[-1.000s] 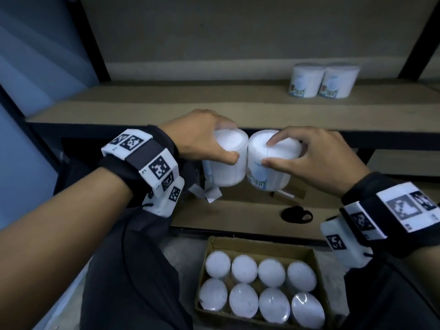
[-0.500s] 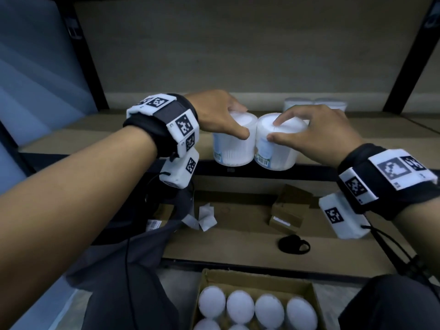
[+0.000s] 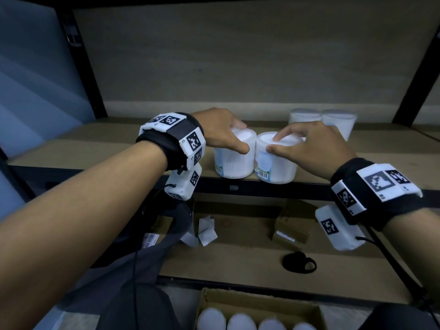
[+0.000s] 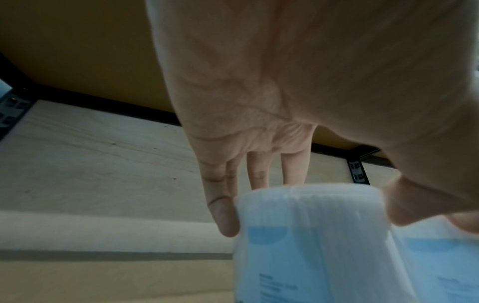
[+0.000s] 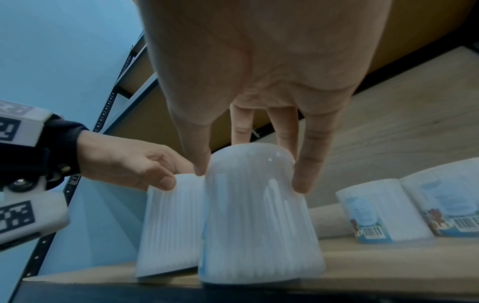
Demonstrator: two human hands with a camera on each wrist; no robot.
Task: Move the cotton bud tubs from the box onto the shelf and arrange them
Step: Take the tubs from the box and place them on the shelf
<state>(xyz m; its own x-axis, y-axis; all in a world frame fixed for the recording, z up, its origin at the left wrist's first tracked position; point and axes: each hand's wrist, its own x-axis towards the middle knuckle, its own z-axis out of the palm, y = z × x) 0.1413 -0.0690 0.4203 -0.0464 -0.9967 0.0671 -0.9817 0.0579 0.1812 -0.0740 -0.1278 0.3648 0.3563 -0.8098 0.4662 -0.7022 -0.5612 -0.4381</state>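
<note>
Four cotton bud tubs stand on the shelf (image 3: 95, 148): two at the front edge, centre of the frame (image 3: 233, 160) (image 3: 276, 165), and two further back, upper right (image 3: 303, 116) (image 3: 339, 120). Four more tub tops (image 3: 212, 320) show in the box (image 3: 262, 301), bottom centre. Two hands (image 3: 221, 132) (image 3: 314, 148).

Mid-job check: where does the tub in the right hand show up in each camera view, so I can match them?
Head: the right-hand tub stands at the shelf's front edge, centre, gripped from above by the right hand.
Left wrist: only its side shows, at the lower right edge.
Right wrist: it fills the centre, fingertips round its top.
Shared landmark: the left-hand tub right beside it.
</note>
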